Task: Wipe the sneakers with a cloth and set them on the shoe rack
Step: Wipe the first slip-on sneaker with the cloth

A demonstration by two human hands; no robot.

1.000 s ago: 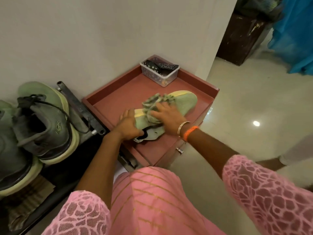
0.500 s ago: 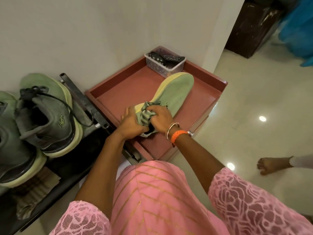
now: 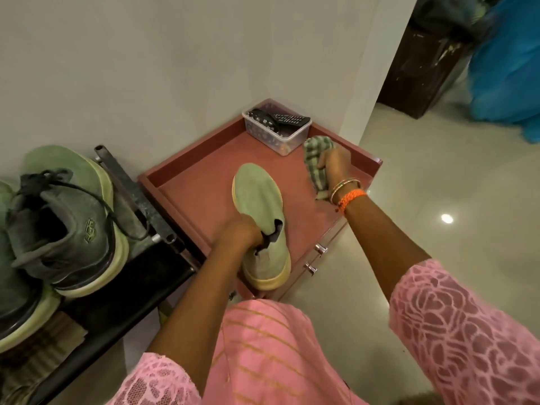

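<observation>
The pale green suede slip-on sneaker with a yellowish sole stands upright on the red-brown wooden cabinet top with a raised rim, toe toward the wall, heel at the cabinet's front edge. The left hand grips the sneaker at its collar. The right hand is well apart from the sneaker, by the cabinet's right rim, fingers curled around a green checked cloth. A clear plastic box sits in the cabinet's far corner.

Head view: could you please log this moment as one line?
left hand grips sneaker | right hand holds cloth | sneaker upright on red cabinet
</observation>
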